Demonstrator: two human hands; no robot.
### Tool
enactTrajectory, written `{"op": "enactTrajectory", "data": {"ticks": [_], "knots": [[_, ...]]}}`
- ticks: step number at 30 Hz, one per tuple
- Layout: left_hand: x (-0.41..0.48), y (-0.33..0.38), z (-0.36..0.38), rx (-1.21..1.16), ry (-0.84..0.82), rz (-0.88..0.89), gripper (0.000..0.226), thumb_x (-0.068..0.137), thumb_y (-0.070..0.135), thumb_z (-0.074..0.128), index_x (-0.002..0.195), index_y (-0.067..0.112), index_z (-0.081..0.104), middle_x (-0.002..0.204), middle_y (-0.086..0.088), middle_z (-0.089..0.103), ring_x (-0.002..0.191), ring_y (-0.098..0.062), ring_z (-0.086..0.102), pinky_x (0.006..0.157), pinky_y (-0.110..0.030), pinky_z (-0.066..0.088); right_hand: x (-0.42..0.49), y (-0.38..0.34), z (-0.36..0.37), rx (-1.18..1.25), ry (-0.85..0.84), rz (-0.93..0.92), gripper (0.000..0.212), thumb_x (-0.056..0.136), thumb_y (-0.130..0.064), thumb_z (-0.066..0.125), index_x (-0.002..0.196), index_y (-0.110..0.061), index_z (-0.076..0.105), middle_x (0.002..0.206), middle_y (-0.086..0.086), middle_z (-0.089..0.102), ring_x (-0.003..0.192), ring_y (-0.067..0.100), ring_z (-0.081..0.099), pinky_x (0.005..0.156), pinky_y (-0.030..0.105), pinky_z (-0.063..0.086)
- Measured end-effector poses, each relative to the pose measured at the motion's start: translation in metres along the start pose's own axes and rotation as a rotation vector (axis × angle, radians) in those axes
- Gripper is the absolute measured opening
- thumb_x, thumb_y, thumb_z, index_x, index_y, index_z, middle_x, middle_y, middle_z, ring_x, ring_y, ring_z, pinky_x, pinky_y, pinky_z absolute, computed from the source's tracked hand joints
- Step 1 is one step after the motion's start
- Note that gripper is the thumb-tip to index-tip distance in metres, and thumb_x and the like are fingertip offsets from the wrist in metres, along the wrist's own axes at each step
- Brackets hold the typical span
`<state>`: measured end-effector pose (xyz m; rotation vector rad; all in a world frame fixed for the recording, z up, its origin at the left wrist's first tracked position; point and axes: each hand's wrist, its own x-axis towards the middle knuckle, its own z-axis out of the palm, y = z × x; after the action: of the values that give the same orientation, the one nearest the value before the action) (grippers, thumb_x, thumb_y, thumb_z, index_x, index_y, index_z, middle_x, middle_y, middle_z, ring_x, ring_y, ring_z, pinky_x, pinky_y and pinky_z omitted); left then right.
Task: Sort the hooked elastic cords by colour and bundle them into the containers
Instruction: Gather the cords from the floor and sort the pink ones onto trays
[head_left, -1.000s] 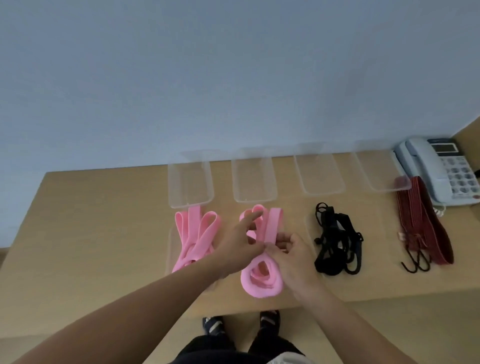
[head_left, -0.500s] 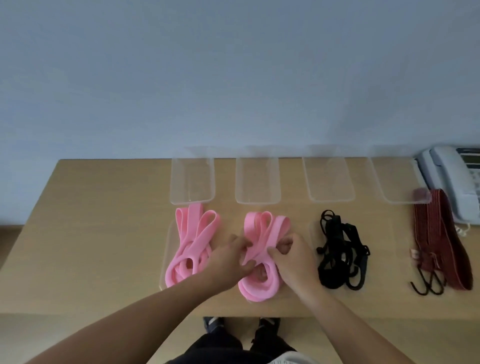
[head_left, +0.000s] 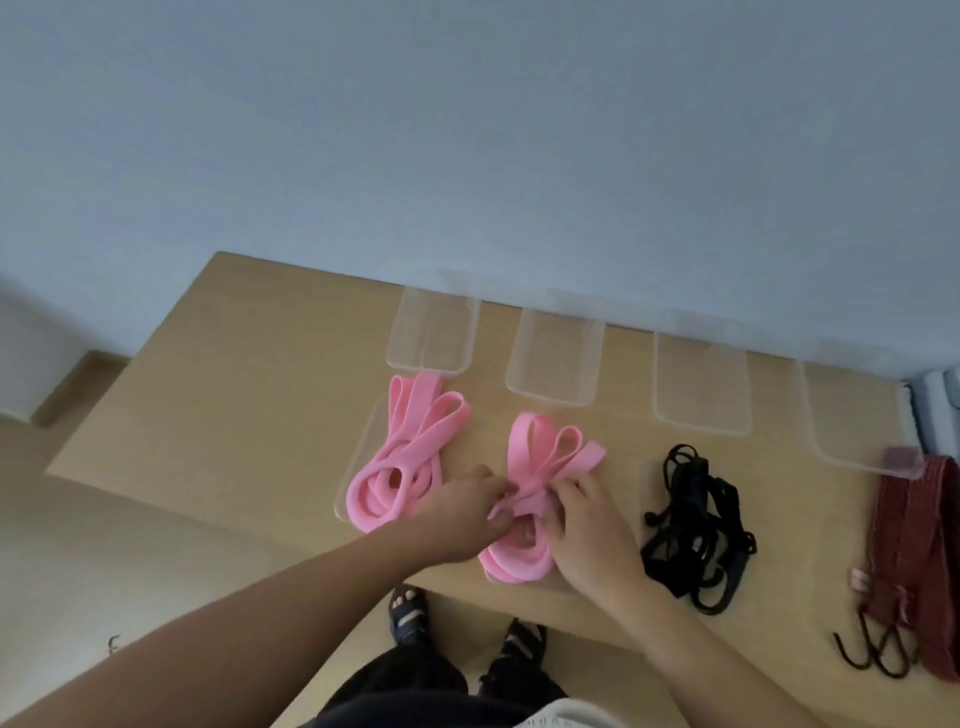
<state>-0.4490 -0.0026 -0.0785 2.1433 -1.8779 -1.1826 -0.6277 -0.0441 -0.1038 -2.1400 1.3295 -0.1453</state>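
Two bundles of pink elastic cord lie on the wooden table. The left pink bundle (head_left: 402, 462) rests on a clear lid-like tray (head_left: 363, 441). My left hand (head_left: 462, 512) and my right hand (head_left: 589, 525) both pinch the waist of the second pink bundle (head_left: 540, 467), its loops fanning out above and below my fingers. A black cord bundle (head_left: 696, 525) lies to the right. Dark red cords (head_left: 919, 540) with black hooks (head_left: 878, 654) lie at the far right.
Several clear plastic containers (head_left: 434, 332) stand in a row along the back of the table (head_left: 234, 395), against the blue-grey wall. A white telephone (head_left: 935, 410) shows at the right edge. My feet are below the table's front edge.
My left hand's fingers came down from the upper loops to the bundle's waist, where both hands now pinch it. The camera view has tilted and shifted left.
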Motion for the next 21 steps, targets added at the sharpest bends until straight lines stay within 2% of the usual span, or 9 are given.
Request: {"op": "enactTrajectory", "data": {"ticks": [4,6,9,13,15,18,20,21], "knots": [[-0.012,0.003,-0.004,-0.003,-0.027,-0.020,0.049,0.096,0.036,0.049,0.144,0.027,0.043,0.131,0.001,0.048,0.111,-0.020,0.056,0.098,-0.034,0.045,0.003,-0.007,-0.008,-0.055,-0.031,0.003,0.025,0.093,-0.036,0.052,0.107,-0.018,0.062,0.116,-0.002,0.049,0.104,0.016,0.049,0.087,0.030,0.046],[-0.022,-0.001,-0.008,-0.033,0.001,-0.024,0.050,0.095,0.037,0.050,0.144,0.028,0.043,0.134,0.001,0.049,0.113,-0.020,0.055,0.099,-0.037,0.045,0.002,-0.016,-0.015,-0.193,-0.014,-0.013,0.027,0.092,-0.038,0.051,0.107,-0.020,0.062,0.117,0.000,0.051,0.108,0.019,0.047,0.089,0.032,0.045],[-0.044,-0.018,-0.015,-0.018,0.088,-0.057,0.051,0.095,0.035,0.052,0.144,0.026,0.044,0.143,0.000,0.047,0.128,-0.021,0.047,0.107,-0.038,0.040,-0.002,-0.035,-0.024,-0.462,-0.060,-0.019,0.035,0.091,-0.045,0.047,0.116,-0.024,0.058,0.123,-0.001,0.052,0.116,0.021,0.044,0.091,0.033,0.043],[-0.092,-0.051,-0.022,-0.110,0.218,-0.103,0.048,0.094,0.024,0.055,0.142,0.020,0.048,0.135,-0.005,0.048,0.124,-0.023,0.046,0.102,-0.030,0.038,-0.009,-0.074,-0.025,-0.649,-0.064,-0.052,0.040,0.086,-0.050,0.042,0.112,-0.026,0.060,0.122,0.000,0.056,0.116,0.023,0.048,0.097,0.039,0.039],[-0.121,-0.067,-0.022,-0.174,0.293,-0.107,0.047,0.094,0.023,0.056,0.141,0.019,0.049,0.138,-0.003,0.048,0.126,-0.020,0.046,0.100,-0.020,0.032,-0.010,-0.097,-0.020,-0.674,-0.054,-0.097,0.043,0.086,-0.051,0.044,0.117,-0.026,0.058,0.126,0.000,0.054,0.120,0.023,0.046,0.097,0.040,0.039],[-0.169,-0.090,-0.022,-0.265,0.443,-0.120,0.041,0.095,0.025,0.055,0.136,0.021,0.054,0.134,0.004,0.052,0.112,-0.008,0.055,0.084,-0.008,0.032,-0.009,-0.140,0.000,-0.649,-0.088,-0.203,0.048,0.090,-0.056,0.042,0.124,-0.025,0.053,0.132,0.001,0.051,0.122,0.025,0.046,0.096,0.040,0.040],[-0.200,-0.104,-0.022,-0.336,0.534,-0.123,0.036,0.096,0.025,0.055,0.132,0.022,0.057,0.128,0.007,0.054,0.092,0.001,0.055,0.077,-0.008,0.036,-0.014,-0.173,0.018,-0.608,-0.103,-0.310,0.052,0.091,-0.062,0.039,0.124,-0.025,0.055,0.132,0.001,0.052,0.122,0.025,0.046,0.096,0.040,0.042],[-0.215,-0.111,-0.022,-0.355,0.570,-0.124,0.035,0.096,0.025,0.055,0.132,0.022,0.057,0.128,0.008,0.054,0.088,0.002,0.053,0.077,-0.010,0.038,-0.018,-0.191,0.027,-0.587,-0.099,-0.370,0.051,0.091,-0.062,0.038,0.122,-0.025,0.057,0.130,0.001,0.054,0.120,0.024,0.047,0.097,0.040,0.042]]}}
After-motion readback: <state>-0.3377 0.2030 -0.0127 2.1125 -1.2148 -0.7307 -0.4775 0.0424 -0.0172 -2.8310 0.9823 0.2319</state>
